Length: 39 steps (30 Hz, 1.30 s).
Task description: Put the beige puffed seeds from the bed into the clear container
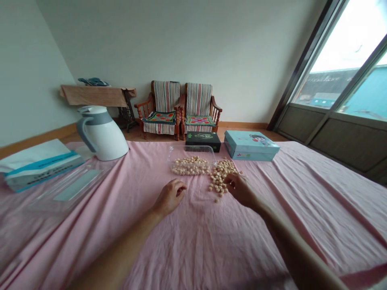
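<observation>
A heap of small round beige pieces [220,173], nut-like in look, lies loose on the pink cloth. My right hand [240,189] is at the heap's right side, fingers curled down among the pieces; what they pinch is hidden. To the left of the heap stands a clear plastic box [169,155] with more of the same pieces inside. In front of this box, just above the cloth, is my left hand [171,195]. Its fingers are bent in towards the thumb, and I cannot see whether anything is between them.
Behind the plastic box sit a black box [203,139] and a light blue box [250,146]. At left are a white and grey jug [105,137], a white-and-blue carton [39,165] and a clear plastic lid [75,187]. Two wooden chairs [198,100] stand beyond the pink cloth [193,241].
</observation>
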Available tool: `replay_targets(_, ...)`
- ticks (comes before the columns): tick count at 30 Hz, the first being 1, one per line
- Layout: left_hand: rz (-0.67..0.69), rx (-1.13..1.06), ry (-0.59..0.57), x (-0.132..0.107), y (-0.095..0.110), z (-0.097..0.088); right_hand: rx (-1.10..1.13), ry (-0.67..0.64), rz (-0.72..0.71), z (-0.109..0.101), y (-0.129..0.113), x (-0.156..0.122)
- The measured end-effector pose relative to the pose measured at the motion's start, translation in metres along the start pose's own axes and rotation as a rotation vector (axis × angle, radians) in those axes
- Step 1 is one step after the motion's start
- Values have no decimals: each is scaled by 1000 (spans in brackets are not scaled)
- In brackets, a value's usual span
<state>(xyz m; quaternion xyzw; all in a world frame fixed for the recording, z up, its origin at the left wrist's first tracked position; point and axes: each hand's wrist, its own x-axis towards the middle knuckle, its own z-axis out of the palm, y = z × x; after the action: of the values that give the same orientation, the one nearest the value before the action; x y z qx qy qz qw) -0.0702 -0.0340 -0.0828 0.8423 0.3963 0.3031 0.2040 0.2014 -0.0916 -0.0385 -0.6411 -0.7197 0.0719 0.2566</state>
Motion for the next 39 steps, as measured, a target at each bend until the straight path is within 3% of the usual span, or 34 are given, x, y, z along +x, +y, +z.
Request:
replay_targets(4, 4, 19, -12, 0, 3, -2, 122, 210, 16, 3, -17, 41)
replay_targets(6, 0, 19, -15, -1, 3, -2, 212, 331, 51, 3, -17, 48)
replay_targets(8, 1, 14, -20, 0, 2, -1, 232, 372, 83, 4, -12, 44)
replay_targets(15, -1, -6, -25, 1, -2, 1, -62, 30, 52, 23, 8, -5)
replay_targets(20, -9, -16, -26, 1, -2, 1, -86, 12, 64, 32, 11, -18)
replay_targets(25, -10, -16, -32, -1, -1, 0, 27, -22, 45, 24, 9, -5)
replay_targets(28, -4, -6, -27, -1, -1, -1, 152, 44, 43, 17, -1, 18)
replay_targets(31, 2, 4, -30, 0, 1, -2, 528, 292, 96, 11, -11, 37)
replay_targets(33, 5, 10, -33, 0, 2, -2, 589, 329, 112, 10, -14, 38)
replay_targets(35, 11, 13, -23, 0, 2, -1, 486, 248, 96, 11, -14, 30)
replay_targets(39, -59, -3, 91, 2, -4, -1, 257, -52, 7, 21, -15, -1)
